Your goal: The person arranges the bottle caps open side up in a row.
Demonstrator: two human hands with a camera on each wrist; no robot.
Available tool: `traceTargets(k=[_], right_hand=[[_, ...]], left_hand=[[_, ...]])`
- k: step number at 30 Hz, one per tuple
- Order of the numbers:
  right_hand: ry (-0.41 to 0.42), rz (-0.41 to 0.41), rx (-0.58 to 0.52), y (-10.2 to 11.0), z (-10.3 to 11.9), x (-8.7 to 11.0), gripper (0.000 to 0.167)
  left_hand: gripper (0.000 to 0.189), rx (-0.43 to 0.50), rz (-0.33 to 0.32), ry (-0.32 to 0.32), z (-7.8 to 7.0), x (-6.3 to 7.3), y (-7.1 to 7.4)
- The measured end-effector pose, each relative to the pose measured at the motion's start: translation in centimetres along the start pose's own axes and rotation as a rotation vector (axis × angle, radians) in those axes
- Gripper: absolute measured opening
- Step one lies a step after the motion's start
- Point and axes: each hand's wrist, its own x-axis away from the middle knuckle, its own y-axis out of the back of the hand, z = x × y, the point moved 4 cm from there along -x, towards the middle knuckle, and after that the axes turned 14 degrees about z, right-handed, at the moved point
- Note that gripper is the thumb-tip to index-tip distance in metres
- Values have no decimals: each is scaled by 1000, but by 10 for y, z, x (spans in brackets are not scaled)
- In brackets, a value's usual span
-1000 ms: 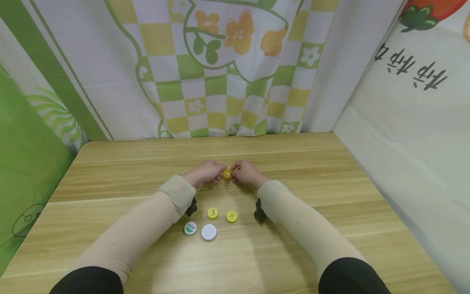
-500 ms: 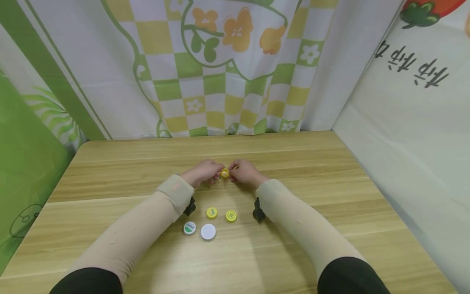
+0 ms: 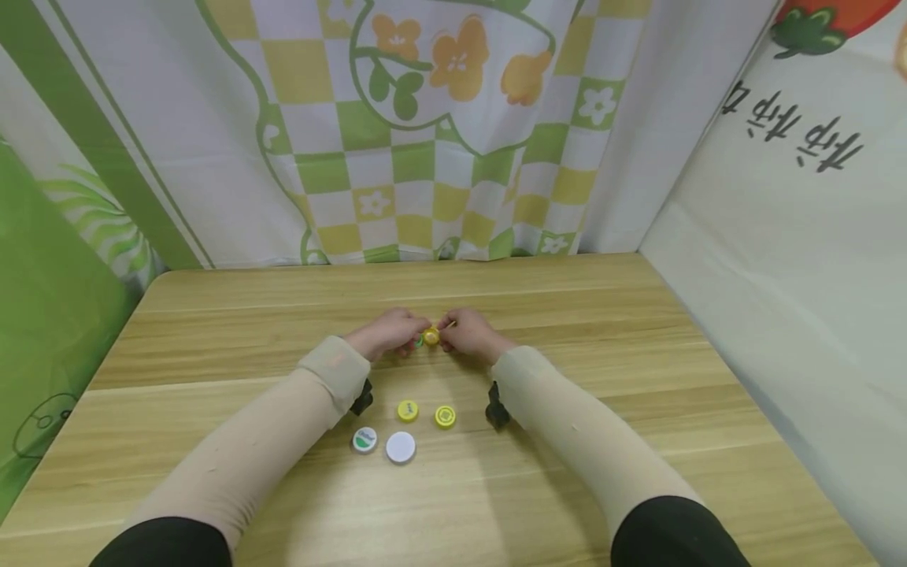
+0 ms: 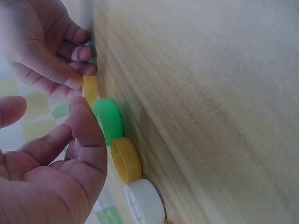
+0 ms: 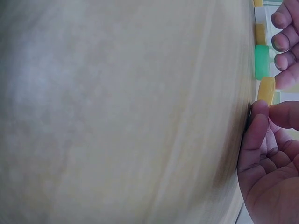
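Note:
At the far middle of the table, a yellow bottle cap lies between my two hands. My right hand pinches its edge between thumb and fingers; the right wrist view shows this yellow cap at the fingertips. My left hand is beside the row, its fingers loosely bent and one fingertip overlapping the yellow cap in the left wrist view. A green cap stands right against the pinched one, followed by another yellow cap and a white cap. From the head, the left hand hides most of this row.
Nearer on the wooden table lie two yellow caps, one at left and one at right. Beside them are a white cap with green print and a plain white cap. A patterned curtain hangs behind the table.
The pinched yellow cap has shifted slightly left with my right hand. My left hand has drawn a little left, and a bit of the green cap now shows beside it.

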Motion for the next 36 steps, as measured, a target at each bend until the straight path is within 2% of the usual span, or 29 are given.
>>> traceTargets(k=[19,26,32,36], right_hand=[[1,1,3,-1,0,0,17],[-9,8,18,1,2,6,18],[5,33,54,4,8,14,20],[19,43,74,4,9,17,20]], left_hand=[[31,-27,-7,-1,2,0,1],[30,-30,-26,-1,8,-2,4],[29,-5,-54,-44,11,5,6],[34,13,-37,-59,13,13,5]])
